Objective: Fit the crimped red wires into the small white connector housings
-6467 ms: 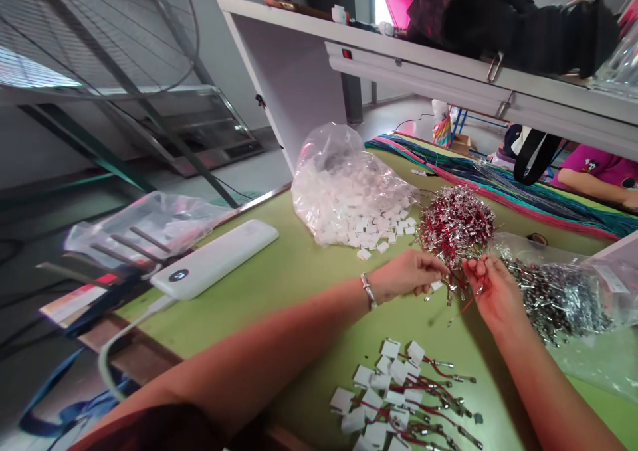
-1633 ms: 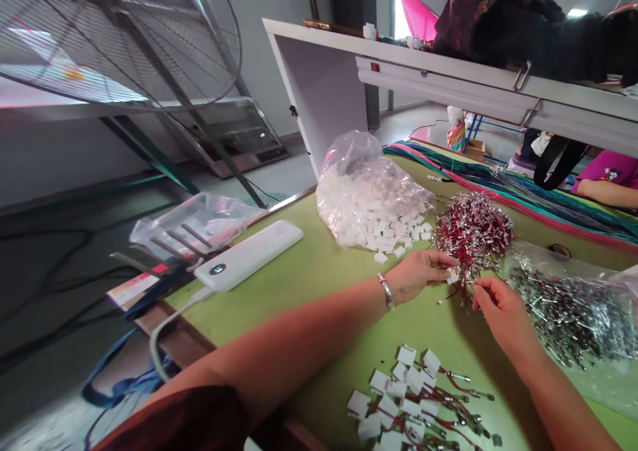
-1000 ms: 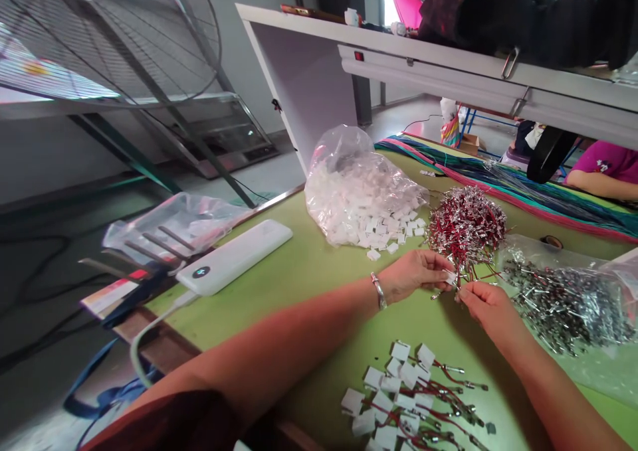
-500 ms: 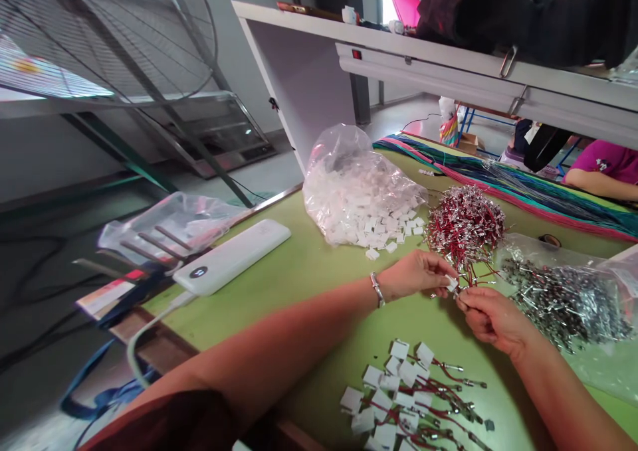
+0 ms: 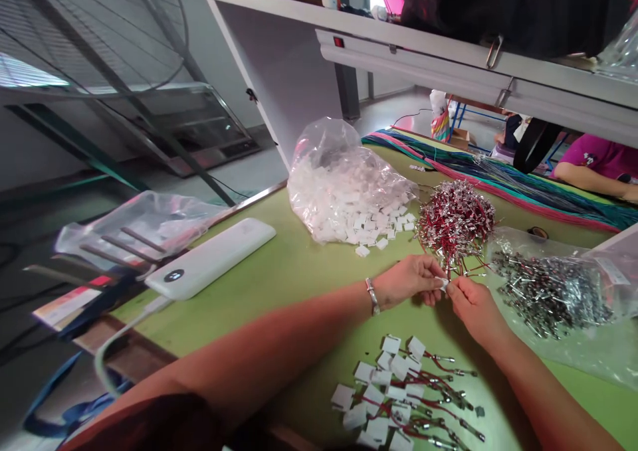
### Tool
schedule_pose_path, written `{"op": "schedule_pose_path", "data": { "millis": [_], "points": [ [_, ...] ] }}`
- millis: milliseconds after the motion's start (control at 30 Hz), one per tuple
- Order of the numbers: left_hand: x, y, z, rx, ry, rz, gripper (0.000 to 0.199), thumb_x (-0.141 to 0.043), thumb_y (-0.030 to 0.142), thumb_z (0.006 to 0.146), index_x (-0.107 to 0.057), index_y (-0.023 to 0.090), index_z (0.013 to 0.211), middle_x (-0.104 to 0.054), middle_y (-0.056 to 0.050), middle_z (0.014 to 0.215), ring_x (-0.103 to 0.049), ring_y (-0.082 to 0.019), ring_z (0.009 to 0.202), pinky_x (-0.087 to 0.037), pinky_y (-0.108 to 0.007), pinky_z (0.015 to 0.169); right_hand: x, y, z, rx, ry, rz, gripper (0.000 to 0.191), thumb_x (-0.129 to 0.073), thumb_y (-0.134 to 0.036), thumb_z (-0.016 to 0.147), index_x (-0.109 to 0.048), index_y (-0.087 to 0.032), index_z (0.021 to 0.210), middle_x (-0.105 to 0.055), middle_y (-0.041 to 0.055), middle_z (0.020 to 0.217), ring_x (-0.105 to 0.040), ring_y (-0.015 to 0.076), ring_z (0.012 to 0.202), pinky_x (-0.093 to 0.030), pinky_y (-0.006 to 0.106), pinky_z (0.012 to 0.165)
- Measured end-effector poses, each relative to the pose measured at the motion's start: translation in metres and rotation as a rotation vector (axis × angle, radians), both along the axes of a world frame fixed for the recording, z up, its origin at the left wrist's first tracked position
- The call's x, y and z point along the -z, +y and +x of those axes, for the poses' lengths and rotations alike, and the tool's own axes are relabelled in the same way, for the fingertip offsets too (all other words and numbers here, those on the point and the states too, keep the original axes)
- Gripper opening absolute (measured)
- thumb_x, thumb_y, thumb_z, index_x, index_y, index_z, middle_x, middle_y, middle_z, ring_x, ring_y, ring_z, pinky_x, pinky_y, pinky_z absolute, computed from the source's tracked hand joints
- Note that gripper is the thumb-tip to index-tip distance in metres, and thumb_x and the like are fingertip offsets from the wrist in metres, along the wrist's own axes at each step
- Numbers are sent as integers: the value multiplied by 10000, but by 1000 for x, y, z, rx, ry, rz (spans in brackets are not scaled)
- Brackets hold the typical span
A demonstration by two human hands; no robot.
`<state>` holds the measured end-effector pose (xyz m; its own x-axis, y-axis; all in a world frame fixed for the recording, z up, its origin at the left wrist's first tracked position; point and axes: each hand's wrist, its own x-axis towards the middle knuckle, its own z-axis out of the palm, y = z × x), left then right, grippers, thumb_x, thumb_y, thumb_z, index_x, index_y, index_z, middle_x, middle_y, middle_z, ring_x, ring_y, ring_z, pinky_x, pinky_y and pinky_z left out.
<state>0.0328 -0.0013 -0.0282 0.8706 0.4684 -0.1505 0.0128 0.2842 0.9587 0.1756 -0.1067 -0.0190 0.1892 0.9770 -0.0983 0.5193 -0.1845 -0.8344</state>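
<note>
My left hand [image 5: 409, 281], with a silver bracelet at its wrist, pinches a small white connector [image 5: 441, 283] between thumb and fingers. Against the connector's right side, my right hand [image 5: 473, 303] is closed at the fingertips; what it grips is mostly hidden. Just behind both hands lies a heap of red wires with metal ends [image 5: 456, 222]. A clear bag of white connectors [image 5: 343, 192] spills open to the left of the heap. Nearer me, white connectors with red wires [image 5: 399, 394] lie in a loose group.
At the right, a clear bag holds dark metal parts [image 5: 553, 291]. A white power bank [image 5: 212, 258] with a cable lies at the left edge. Long coloured wires [image 5: 503, 180] cross the back, under a white shelf [image 5: 399, 36]. A person's arm [image 5: 593, 180] shows at far right.
The camera view has shifted a little. My hands remain together, and my right fingertips have come closer to the white connector.
</note>
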Motion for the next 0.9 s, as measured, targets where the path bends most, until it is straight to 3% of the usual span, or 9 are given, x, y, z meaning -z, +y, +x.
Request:
{"op": "schedule_pose_path", "data": {
  "millis": [133,267,500,667,767,833,900],
  "points": [
    [-3,-5,2,-42,63,101,171,-679,237,786,-542,138,810,-635,21,579,-595,-80,468,-447,-198,461,1,0,2,3,17,-24,343,-458,-506,829,-470,-220,640,-415,-55,482,-353,113,459,-263,236,450],
    [-8,-6,3,-93,-14,26,189,-682,255,791,-541,136,831,-659,3,635,-611,-78,501,-455,-196,487,-6,1,5,29,126,-20,371,-435,-520,845,-487,-215,640,-386,-73,442,-328,103,422,-257,233,439],
    [-6,-5,3,-122,12,21,176,-675,246,787,-539,138,819,-650,4,612,-597,-80,477,-446,-197,478,-8,3,4,-4,-82,127,320,-426,-442,842,-471,-217,619,-441,-39,530,-401,123,519,-316,239,503],
    [0,-4,3,-77,67,63,206,-651,296,789,-524,144,847,-629,8,621,-596,-91,512,-450,-211,497,-2,3,4,-24,-160,130,315,-392,-407,867,-454,-221,620,-432,-40,509,-393,124,502,-299,237,493],
    [-9,0,1,-21,100,269,160,-601,282,803,-521,151,846,-627,-8,710,-602,-107,610,-481,-244,573,-6,1,5,-72,-207,119,305,-416,-389,868,-450,-220,616,-446,-38,518,-394,123,503,-282,239,496],
    [-18,1,-1,14,99,571,132,-601,224,780,-550,150,877,-637,-38,843,-601,-133,742,-492,-281,685,-9,0,3,-70,-236,122,302,-430,-383,870,-448,-222,615,-459,-34,526,-399,126,507,-274,243,499],
    [-25,-1,-3,94,108,851,226,-571,149,773,-562,148,999,-638,-64,946,-588,-165,841,-477,-320,773,-13,-1,1,-77,-219,106,316,-423,-376,881,-453,-223,607,-476,-29,521,-423,131,509,-284,244,503]
  ]
}}
